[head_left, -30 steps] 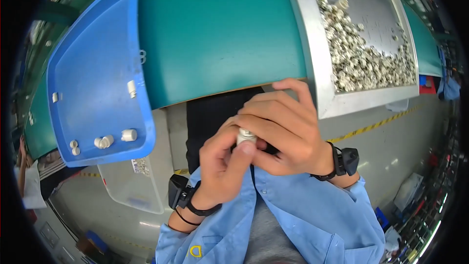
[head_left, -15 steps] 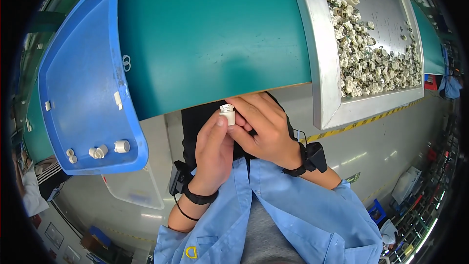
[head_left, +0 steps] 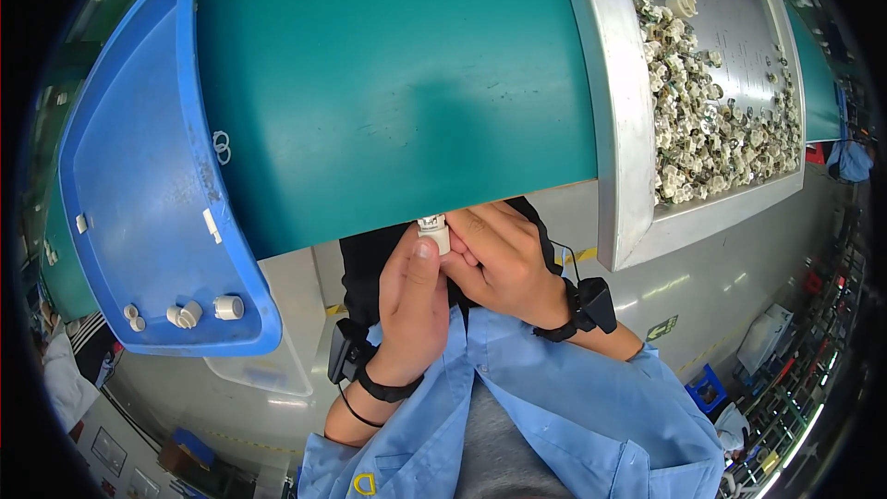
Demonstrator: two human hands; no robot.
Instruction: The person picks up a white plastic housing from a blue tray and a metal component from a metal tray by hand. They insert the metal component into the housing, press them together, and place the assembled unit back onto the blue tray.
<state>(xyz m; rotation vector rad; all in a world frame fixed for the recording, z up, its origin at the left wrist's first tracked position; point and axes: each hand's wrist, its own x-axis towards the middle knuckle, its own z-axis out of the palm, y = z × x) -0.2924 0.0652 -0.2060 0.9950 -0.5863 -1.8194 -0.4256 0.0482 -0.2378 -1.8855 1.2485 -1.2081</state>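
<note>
A small white cylindrical plastic part (head_left: 434,239) stands upright between my two hands, just at the green table's front edge. Its upper end looks notched, with a greyish piece that is too small to make out. My left hand (head_left: 414,296) is closed on it, the thumb pressed against its near side. From the right, my right hand (head_left: 504,263) also grips the part, its forefinger reaching to the top and its thumb lying lower down. The part's far side and several fingertips are hidden.
A blue tray (head_left: 139,185) at the left holds several white cylindrical pieces (head_left: 229,308). White rings (head_left: 221,148) lie beside it on the green table (head_left: 388,55). A metal-rimmed tray (head_left: 624,111) at the right holds a heap of small white-and-metal parts (head_left: 707,143).
The whole view has shifted a little, so the table edge and both hands sit lower in the picture. Both hands keep their grip on the white part, which now meets the table edge in view.
</note>
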